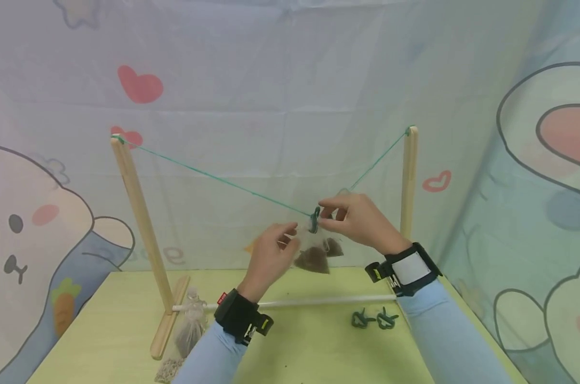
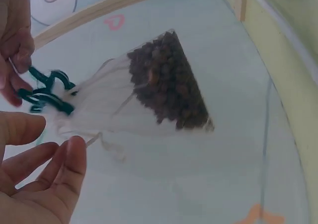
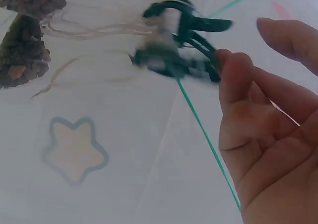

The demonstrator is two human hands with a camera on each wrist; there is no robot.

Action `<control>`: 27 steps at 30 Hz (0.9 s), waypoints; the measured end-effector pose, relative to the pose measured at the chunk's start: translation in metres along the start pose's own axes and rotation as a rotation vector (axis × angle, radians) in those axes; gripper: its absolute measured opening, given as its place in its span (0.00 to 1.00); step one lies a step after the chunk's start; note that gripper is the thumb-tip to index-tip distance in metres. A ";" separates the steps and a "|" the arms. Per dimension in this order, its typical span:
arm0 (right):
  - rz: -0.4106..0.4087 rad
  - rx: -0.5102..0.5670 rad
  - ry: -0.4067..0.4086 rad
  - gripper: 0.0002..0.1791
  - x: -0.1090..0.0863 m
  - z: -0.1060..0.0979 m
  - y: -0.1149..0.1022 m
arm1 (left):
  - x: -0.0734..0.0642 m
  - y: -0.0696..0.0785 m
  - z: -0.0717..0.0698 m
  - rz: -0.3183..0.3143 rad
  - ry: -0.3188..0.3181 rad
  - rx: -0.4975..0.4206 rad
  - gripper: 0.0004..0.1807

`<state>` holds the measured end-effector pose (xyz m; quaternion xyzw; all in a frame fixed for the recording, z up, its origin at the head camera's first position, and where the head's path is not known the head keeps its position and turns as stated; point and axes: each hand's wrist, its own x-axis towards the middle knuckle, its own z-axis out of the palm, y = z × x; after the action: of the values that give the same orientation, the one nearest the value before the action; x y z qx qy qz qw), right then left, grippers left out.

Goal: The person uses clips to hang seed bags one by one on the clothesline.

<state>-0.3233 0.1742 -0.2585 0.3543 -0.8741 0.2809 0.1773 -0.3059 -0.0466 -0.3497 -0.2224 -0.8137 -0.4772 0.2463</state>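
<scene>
A green string (image 1: pixel 213 177) dips in a V under the weight of sheer drawstring bags (image 2: pixel 169 85) of brown stones. A dark green plant clip (image 1: pixel 314 220) sits on the string at the neck of the nearer bag. My right hand (image 1: pixel 362 221) is at this clip, its fingertips touching the clip's handle while the thumb stands apart, as the right wrist view shows. To the left, my left hand (image 1: pixel 272 253) hovers beside the bag's neck, fingers loosely bent and holding nothing. A second bag hangs just behind, partly hidden.
Wooden posts (image 1: pixel 143 218) carry the string, joined low down by a white rod (image 1: pixel 318 302). Two more green clips (image 1: pixel 373 319) lie on the yellow table (image 1: pixel 309 352). At left stands a bag with grey contents (image 1: pixel 190 330), near a pack of pale grains (image 1: pixel 168 369).
</scene>
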 end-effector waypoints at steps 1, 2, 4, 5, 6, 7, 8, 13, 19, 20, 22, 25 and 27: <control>-0.009 0.005 0.025 0.18 -0.004 -0.001 0.000 | -0.005 0.000 -0.004 0.009 -0.005 0.026 0.20; -0.017 0.016 0.058 0.17 -0.008 -0.002 0.001 | -0.009 0.000 -0.009 0.024 -0.008 0.055 0.20; -0.050 0.032 0.141 0.16 -0.018 -0.003 0.004 | -0.018 0.000 -0.018 0.059 -0.003 0.104 0.21; -0.068 0.037 0.185 0.15 -0.024 -0.002 0.006 | -0.022 -0.001 -0.022 0.075 0.003 0.131 0.22; -0.092 0.038 0.228 0.16 -0.030 0.000 0.008 | -0.027 -0.001 -0.026 0.092 0.010 0.162 0.22; -0.114 0.038 0.270 0.17 -0.036 0.003 0.012 | -0.031 -0.002 -0.030 0.110 0.020 0.194 0.23; -0.130 0.031 0.307 0.18 -0.042 0.007 0.016 | -0.035 -0.003 -0.033 0.128 0.029 0.227 0.23; -0.156 -0.038 0.435 0.24 -0.071 0.035 0.034 | -0.055 -0.011 -0.042 0.232 0.070 0.388 0.26; -0.120 -0.119 0.459 0.29 -0.102 0.073 0.044 | -0.077 -0.023 -0.042 0.283 0.095 0.576 0.31; -0.113 -0.124 0.455 0.29 -0.107 0.078 0.045 | -0.080 -0.025 -0.041 0.280 0.097 0.604 0.31; -0.090 -0.132 0.446 0.30 -0.116 0.089 0.046 | -0.087 -0.030 -0.039 0.270 0.099 0.657 0.31; -0.051 -0.136 0.419 0.30 -0.128 0.103 0.047 | -0.096 -0.038 -0.034 0.247 0.087 0.730 0.31; -0.028 -0.144 0.405 0.30 -0.135 0.111 0.048 | -0.102 -0.045 -0.031 0.225 0.072 0.770 0.32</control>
<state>-0.2776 0.2042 -0.4316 0.2891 -0.8334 0.2809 0.3780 -0.2473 -0.1068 -0.4298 -0.1847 -0.8945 -0.1149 0.3905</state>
